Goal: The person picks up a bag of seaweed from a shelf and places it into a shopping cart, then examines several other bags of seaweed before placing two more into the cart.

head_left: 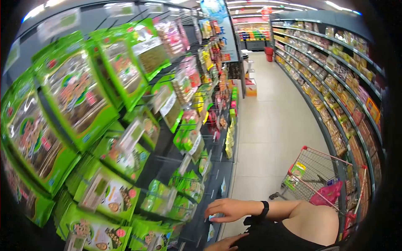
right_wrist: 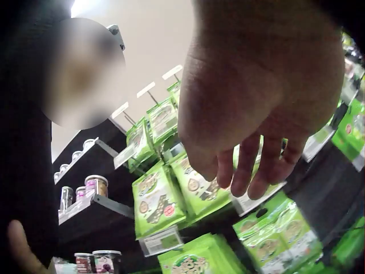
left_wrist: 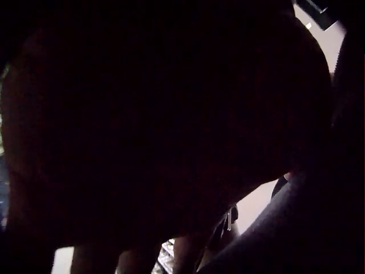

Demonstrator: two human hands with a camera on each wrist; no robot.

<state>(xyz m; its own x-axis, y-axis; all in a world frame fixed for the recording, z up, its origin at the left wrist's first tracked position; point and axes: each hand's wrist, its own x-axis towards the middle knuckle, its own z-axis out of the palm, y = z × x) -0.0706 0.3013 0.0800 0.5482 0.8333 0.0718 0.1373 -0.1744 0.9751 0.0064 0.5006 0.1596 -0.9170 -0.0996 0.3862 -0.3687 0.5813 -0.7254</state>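
My right hand [head_left: 228,210], with a dark band at the wrist, reaches across in front of my body beside the dark shelf. In the right wrist view its fingers [right_wrist: 242,171] hang loosely and hold nothing, overlapping the green snack bags [right_wrist: 197,182] behind. My left hand [head_left: 226,244] shows only partly at the bottom of the head view, against my black clothing. The left wrist view is mostly dark; several fingers [left_wrist: 94,257] point down along its lower edge, with nothing seen in them. Closest to the hands hang green packets [head_left: 184,207] on the lower hooks.
Large green bags [head_left: 75,92] hang on the left rack, with price tags before them. At the lower right stands a shopping cart [head_left: 312,167] holding a green packet [head_left: 296,171] and a pink bag [head_left: 326,193]. Packed shelves [head_left: 331,75] line the right side of the tiled aisle [head_left: 268,125].
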